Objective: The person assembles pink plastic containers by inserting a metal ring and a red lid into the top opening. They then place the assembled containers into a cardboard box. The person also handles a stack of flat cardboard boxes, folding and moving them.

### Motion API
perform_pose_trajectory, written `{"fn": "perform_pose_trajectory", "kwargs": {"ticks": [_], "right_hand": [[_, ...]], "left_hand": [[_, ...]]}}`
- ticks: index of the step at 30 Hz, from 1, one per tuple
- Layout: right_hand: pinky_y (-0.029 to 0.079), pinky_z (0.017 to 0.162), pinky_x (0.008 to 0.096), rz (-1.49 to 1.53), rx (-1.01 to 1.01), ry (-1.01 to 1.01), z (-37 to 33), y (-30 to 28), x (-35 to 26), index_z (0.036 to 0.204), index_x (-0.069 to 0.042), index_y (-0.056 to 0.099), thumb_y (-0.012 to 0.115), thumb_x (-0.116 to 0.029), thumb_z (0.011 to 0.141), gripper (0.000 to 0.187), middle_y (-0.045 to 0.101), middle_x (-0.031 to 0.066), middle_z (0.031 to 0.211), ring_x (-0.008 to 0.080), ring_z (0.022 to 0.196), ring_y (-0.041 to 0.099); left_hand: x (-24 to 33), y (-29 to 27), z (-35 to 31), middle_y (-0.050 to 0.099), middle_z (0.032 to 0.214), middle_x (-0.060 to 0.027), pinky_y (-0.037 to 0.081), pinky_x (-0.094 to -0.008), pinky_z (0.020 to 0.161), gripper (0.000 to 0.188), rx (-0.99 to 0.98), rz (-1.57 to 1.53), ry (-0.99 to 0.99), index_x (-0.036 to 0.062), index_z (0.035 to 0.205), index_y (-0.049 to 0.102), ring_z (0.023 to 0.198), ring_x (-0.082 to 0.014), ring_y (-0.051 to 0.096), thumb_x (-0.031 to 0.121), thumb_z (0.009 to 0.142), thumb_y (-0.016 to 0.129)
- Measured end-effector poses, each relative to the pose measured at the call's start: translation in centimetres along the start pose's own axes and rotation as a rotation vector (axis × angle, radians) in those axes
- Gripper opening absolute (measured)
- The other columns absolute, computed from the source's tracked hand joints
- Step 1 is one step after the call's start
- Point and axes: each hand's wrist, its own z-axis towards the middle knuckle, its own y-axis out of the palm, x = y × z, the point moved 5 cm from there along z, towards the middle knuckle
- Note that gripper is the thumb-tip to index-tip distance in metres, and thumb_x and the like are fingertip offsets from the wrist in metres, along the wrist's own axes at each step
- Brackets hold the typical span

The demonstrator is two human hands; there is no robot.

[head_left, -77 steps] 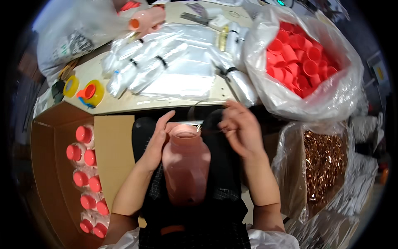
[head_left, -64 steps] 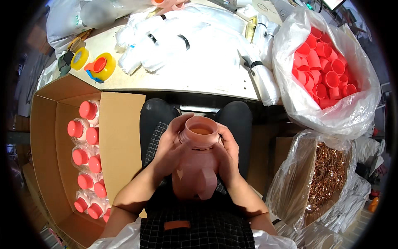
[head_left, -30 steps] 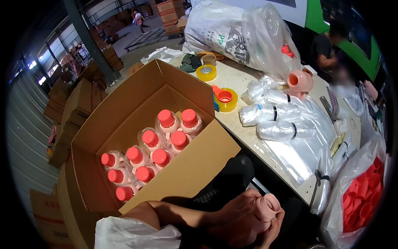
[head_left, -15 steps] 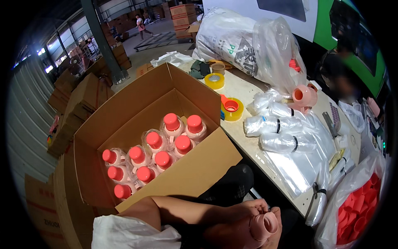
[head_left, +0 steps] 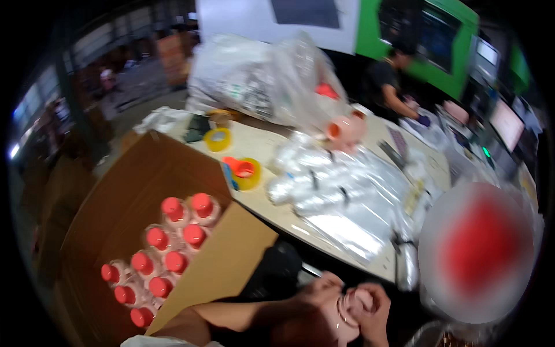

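A pale pink plastic bottle (head_left: 334, 325) leans in my lap at the lower edge, its neck tilted up and to the right. My right hand (head_left: 374, 312) wraps round the neck, its fingers bent over the round mouth. On the other side of the neck, my left hand (head_left: 319, 289) has curled, closed fingers; what they grip is hidden. My left forearm crosses in front of the bottle's body. To the left, an open cardboard box (head_left: 222, 260) holds several pink bottles with red caps (head_left: 158, 237), standing in rows in clear wrapping.
On the table (head_left: 277, 222) lie rolled clear plastic bags (head_left: 329, 194), yellow tape rolls (head_left: 218, 140) and a pink bottle part (head_left: 346, 132). A large white sack (head_left: 243, 75) lies behind. A blurred bag of red pieces (head_left: 483, 248) stands right. A co-worker (head_left: 388, 87) works at the far right.
The view has swung right, shifting the box and table leftward and showing the co-worker more fully. My right fingers have come over the bottle's mouth, which was uncovered before; my left hand has moved slightly left.
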Motion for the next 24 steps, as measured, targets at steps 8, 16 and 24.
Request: {"fn": "perform_pose_trajectory", "kwargs": {"ticks": [8, 16, 24], "right_hand": [[0.050, 0.095, 0.0446, -0.223, -0.022, -0.633, -2.8, 2.2, -3.5, 0.119, -0.007, 0.059, 0.082, -0.020, 0.078, 0.049, 0.064, 0.0159, 0.121, 0.0307, 0.111, 0.063], [0.051, 0.083, 0.0381, -0.566, -0.071, -0.748, -4.5, -3.1, -5.4, 0.107, -0.008, 0.068, 0.077, -0.011, 0.081, 0.028, 0.071, 0.0071, 0.110, 0.0263, 0.097, 0.067], [0.049, 0.082, 0.0297, -1.043, 0.817, -0.365, -11.4, -23.3, -9.9, 0.097, 0.000, 0.062, 0.061, 0.000, 0.086, 0.010, 0.065, 0.0097, 0.093, 0.0161, 0.087, 0.062]], "left_hand": [[-2.2, -3.0, -6.3, 0.064, 0.118, -0.0124, 0.055, -0.0394, 0.087, 0.044, 0.235, -0.541, -0.371, 0.0008, 0.133, 0.053, 0.107, -0.0271, 0.062, 0.032, 0.103, 0.043], [-4.1, -5.9, -5.1, 0.062, 0.129, -0.0193, 0.058, -0.0396, 0.091, 0.046, 0.227, -0.424, -0.369, -0.0023, 0.141, 0.045, 0.110, -0.0300, 0.067, 0.004, 0.095, 0.049], [-4.9, -1.9, -5.1, 0.062, 0.124, -0.0125, 0.055, -0.0314, 0.086, 0.050, 0.004, -0.248, -0.474, 0.0024, 0.131, 0.052, 0.110, -0.0228, 0.063, -0.009, 0.082, 0.047]]}}
